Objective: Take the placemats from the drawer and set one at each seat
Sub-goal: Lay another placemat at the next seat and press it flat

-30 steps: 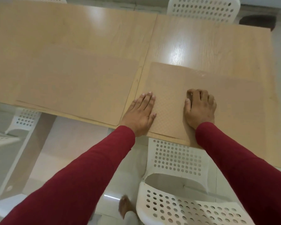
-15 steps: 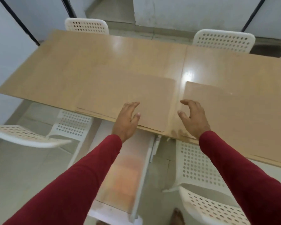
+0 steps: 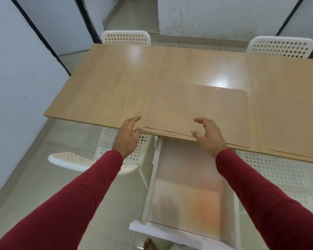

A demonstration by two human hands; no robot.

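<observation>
A stack of tan placemats (image 3: pixel 197 109) lies on the wooden table (image 3: pixel 116 83), its near edge hanging slightly over the table's front. My left hand (image 3: pixel 127 137) hovers at the stack's near left corner, fingers apart, thumb tip at the corner's edge. Over the stack's near edge, my right hand (image 3: pixel 209 135) is curled open and holds nothing. Another tan placemat (image 3: pixel 287 120) lies flat at the seat on the right. Below the table, between my arms, a white drawer (image 3: pixel 188 195) stands pulled out; its inside is blurred.
White perforated chairs stand around the table: far left chair (image 3: pixel 126 37), far right chair (image 3: pixel 280 46), near left chair (image 3: pixel 98 157) pulled out, near right chair (image 3: pixel 278 172). A grey wall (image 3: pixel 16 87) runs along the left. My bare foot (image 3: pixel 150 245) shows on the tiled floor.
My hands lifted off the right placemat and moved left to the stack over the drawer. My view swung left and back, bringing the open drawer and more of the table into sight.
</observation>
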